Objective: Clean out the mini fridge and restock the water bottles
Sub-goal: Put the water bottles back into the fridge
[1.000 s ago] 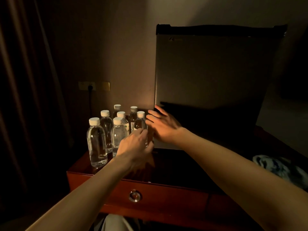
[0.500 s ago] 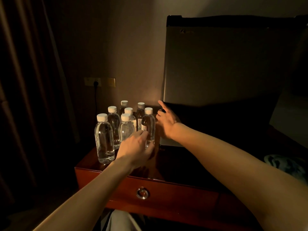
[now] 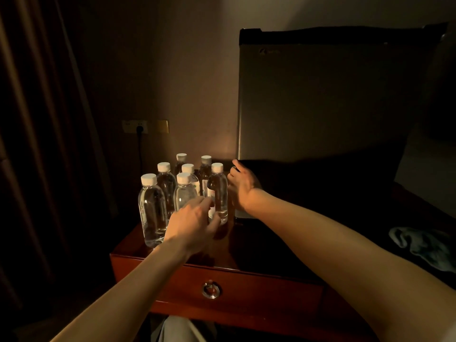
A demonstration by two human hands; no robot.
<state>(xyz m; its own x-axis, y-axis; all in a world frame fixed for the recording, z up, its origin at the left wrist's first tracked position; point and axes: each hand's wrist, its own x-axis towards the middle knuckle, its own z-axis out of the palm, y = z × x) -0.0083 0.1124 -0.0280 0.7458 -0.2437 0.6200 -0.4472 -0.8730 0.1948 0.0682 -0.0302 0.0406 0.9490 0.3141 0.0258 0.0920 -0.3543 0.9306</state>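
A silver mini fridge (image 3: 333, 99) with its door closed stands on a reddish wooden cabinet (image 3: 271, 290). Left of it stand several clear water bottles (image 3: 167, 186) with white caps. My left hand (image 3: 192, 223) reaches to the front right bottle (image 3: 218, 188); its fingertips touch the bottle's lower part and the thumb lies in front of the base. My right hand (image 3: 243, 186) is at the lower left edge of the fridge door, its fingers curled round that edge and partly hidden in shadow.
The cabinet has a drawer with a round metal knob (image 3: 211, 289). A crumpled pale cloth (image 3: 424, 245) lies on the dark surface at right. A wall socket (image 3: 135, 126) with a plugged cable sits behind the bottles. A dark curtain (image 3: 37, 144) hangs at left.
My right hand moved from open in front of the fridge to its door's left edge and curled there. My left hand edged forward against the front right bottle.
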